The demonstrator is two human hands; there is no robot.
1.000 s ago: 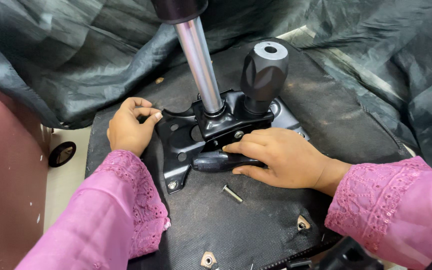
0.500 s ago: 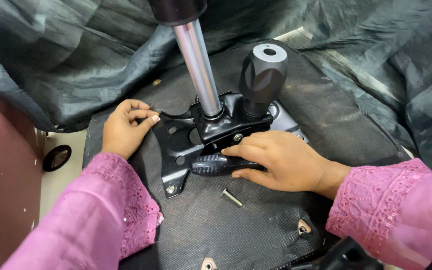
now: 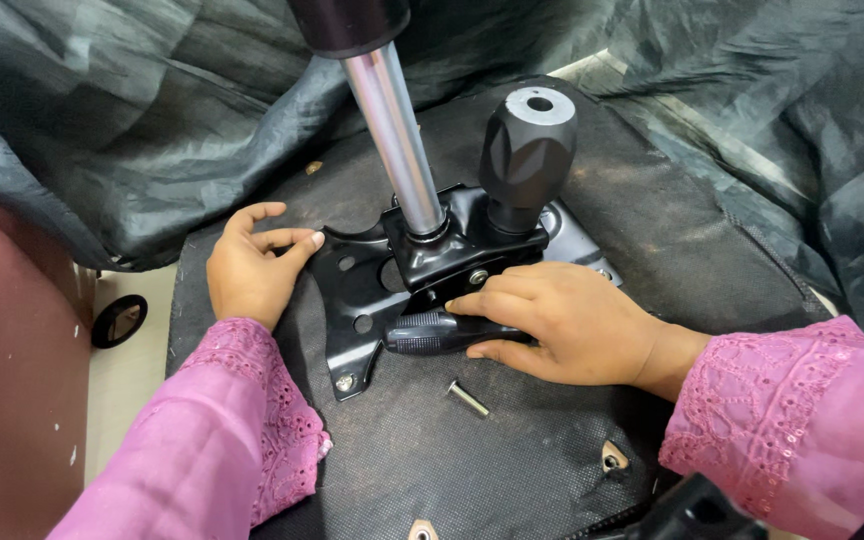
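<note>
A black metal chair mechanism plate point(image 3: 352, 290) lies on the dark fabric underside of a chair seat point(image 3: 512, 450). A shiny gas cylinder point(image 3: 395, 140) rises from its middle, and a large black knob point(image 3: 527, 150) stands beside it. My right hand point(image 3: 562, 322) rests on the plate's near side, fingers wrapped over a black ribbed lever handle point(image 3: 422, 332). My left hand point(image 3: 250, 268) sits at the plate's left corner, thumb and fingers pinched at its edge. A loose silver bolt point(image 3: 468, 398) lies on the fabric just below my right hand.
Dark plastic sheeting point(image 3: 102, 130) is bunched behind and to the right of the seat. A maroon surface point(image 3: 2, 380) fills the left edge, with a black caster wheel point(image 3: 117, 320) on the pale floor. Metal threaded inserts point(image 3: 613, 459) show in the seat fabric.
My left hand has loosened from a tight grip at the plate corner to a more spread pinch. My right hand stays on the lever handle. The camera has shifted slightly.
</note>
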